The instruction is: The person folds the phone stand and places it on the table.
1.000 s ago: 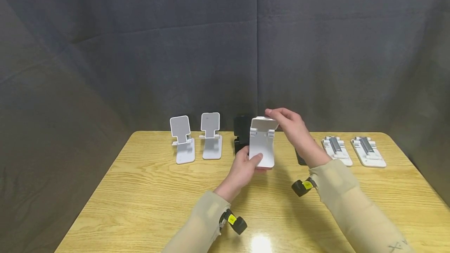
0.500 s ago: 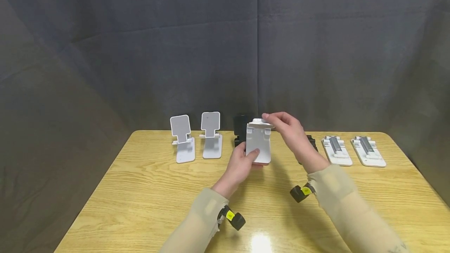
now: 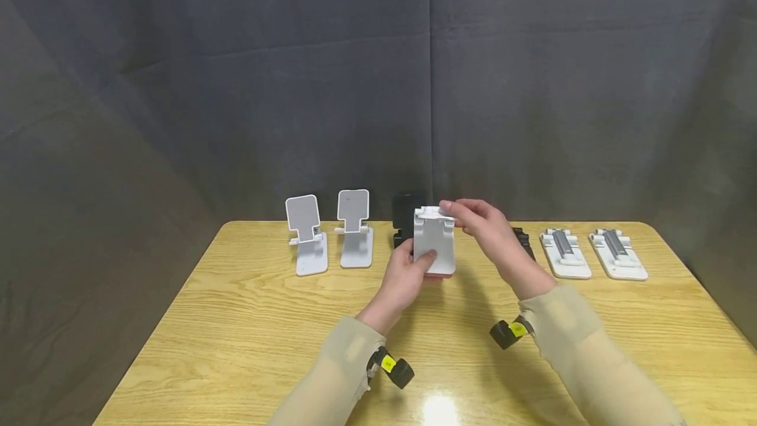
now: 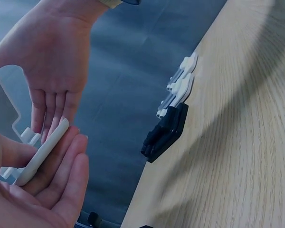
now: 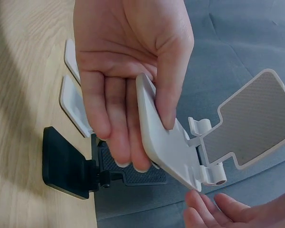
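Near the back left corner of the counter (image 3: 236, 321), a first opened white stand (image 3: 303, 219) and a second opened white stand (image 3: 355, 212) stand side by side. Next along the back edge comes an opened black stand (image 3: 407, 212), partly hidden by the held white stand (image 3: 434, 245), which is above the counter's middle. The left hand (image 3: 401, 275) pinches its base, thumb in front, fingers behind. Over the last second its upper plate has swung from a broad flap to a narrow strip in the head view, suggesting its tilt is being set by hand. The right hand (image 3: 487, 229) has its fingers extended at the hinge end; whether they press it, I cannot tell. Further right lie a folded black stand (image 3: 523, 240) and, towards the back right corner, two folded white stands (image 3: 566, 255).

The right wrist view shows the plate's grey pad (image 5: 256, 118), edge-on from the head; the left wrist view shows the folded black stand whole.
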The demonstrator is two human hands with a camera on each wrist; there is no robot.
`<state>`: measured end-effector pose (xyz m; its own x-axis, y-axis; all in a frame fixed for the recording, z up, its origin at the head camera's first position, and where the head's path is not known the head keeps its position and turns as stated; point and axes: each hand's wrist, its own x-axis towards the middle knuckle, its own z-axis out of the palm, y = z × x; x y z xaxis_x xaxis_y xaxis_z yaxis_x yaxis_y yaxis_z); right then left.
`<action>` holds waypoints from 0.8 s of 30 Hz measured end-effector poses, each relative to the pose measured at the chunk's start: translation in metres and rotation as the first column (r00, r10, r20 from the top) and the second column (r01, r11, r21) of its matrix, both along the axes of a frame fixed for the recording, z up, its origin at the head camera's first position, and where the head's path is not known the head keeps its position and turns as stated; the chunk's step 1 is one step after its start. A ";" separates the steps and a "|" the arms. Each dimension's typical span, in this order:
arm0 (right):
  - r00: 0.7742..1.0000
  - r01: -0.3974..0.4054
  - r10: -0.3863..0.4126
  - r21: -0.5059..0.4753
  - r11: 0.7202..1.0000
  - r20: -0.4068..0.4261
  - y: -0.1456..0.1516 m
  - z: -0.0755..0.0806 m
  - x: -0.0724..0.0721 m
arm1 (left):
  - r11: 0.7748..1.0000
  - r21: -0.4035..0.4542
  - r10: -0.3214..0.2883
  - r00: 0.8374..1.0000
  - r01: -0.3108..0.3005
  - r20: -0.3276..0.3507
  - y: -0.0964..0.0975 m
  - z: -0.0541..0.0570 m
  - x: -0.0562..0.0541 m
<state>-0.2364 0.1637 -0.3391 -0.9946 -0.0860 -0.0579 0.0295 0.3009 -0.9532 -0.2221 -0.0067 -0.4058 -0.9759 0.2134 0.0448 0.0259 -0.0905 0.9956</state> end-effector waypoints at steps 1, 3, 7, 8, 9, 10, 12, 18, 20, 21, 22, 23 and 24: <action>1.000 -0.005 0.005 -0.001 1.000 0.011 0.000 -0.001 0.000 | 1.000 0.001 0.001 1.000 -0.001 0.006 0.000 0.000 0.000; 0.999 -0.021 0.021 -0.007 1.000 0.030 -0.001 -0.003 0.000 | 1.000 0.006 0.005 1.000 -0.005 0.016 0.000 0.001 0.001; 0.997 -0.056 0.057 -0.023 0.998 0.056 -0.003 -0.009 0.000 | 1.000 0.026 0.017 1.000 -0.017 0.011 0.000 0.002 -0.001; 0.996 -0.064 0.066 -0.022 0.998 0.067 -0.003 -0.011 0.001 | 0.999 0.030 0.020 1.000 -0.020 0.006 0.000 0.002 -0.001; 0.994 -0.073 0.074 -0.023 0.997 0.077 -0.004 -0.013 0.001 | 0.999 0.036 0.022 1.000 -0.022 0.002 -0.001 0.003 -0.001; 0.993 -0.079 0.081 -0.026 0.997 0.086 -0.004 -0.015 0.002 | 0.999 0.041 0.026 1.000 -0.026 0.001 -0.001 0.003 -0.002; 0.991 -0.084 0.086 -0.023 0.996 0.101 -0.005 -0.018 0.002 | 0.999 0.045 0.030 1.000 -0.030 0.003 -0.002 0.003 -0.003; 0.989 -0.094 0.097 -0.030 0.995 0.108 -0.003 -0.023 0.001 | 0.998 0.058 0.015 0.999 -0.018 0.046 -0.004 0.005 -0.004; 0.988 -0.102 0.105 -0.029 0.994 0.114 -0.002 -0.023 0.001 | 0.997 0.074 0.004 0.998 -0.009 0.069 -0.005 0.007 -0.004; 0.987 -0.103 0.106 -0.031 0.994 0.119 -0.001 -0.024 0.001 | 0.997 0.081 -0.003 0.997 -0.003 0.081 -0.006 0.008 -0.004; 0.987 -0.109 0.112 -0.032 0.994 0.118 -0.001 -0.024 0.001 | 0.997 0.081 -0.009 0.996 0.002 0.092 -0.006 0.009 -0.004; 0.986 -0.112 0.115 -0.033 0.993 0.120 0.000 -0.024 0.001 | 0.996 0.084 -0.014 0.995 0.006 0.099 -0.007 0.010 -0.004; 0.986 -0.119 0.122 -0.035 0.992 0.117 0.000 -0.024 0.000 | 0.997 0.082 -0.019 0.995 0.011 0.102 -0.007 0.011 -0.004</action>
<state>-0.2362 0.1639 -0.3634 -0.9631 -0.2078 -0.1711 0.1084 0.2822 -0.9532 -0.2256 -0.0137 -0.3952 -0.9731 0.2275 -0.0372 -0.0775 -0.1709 0.9822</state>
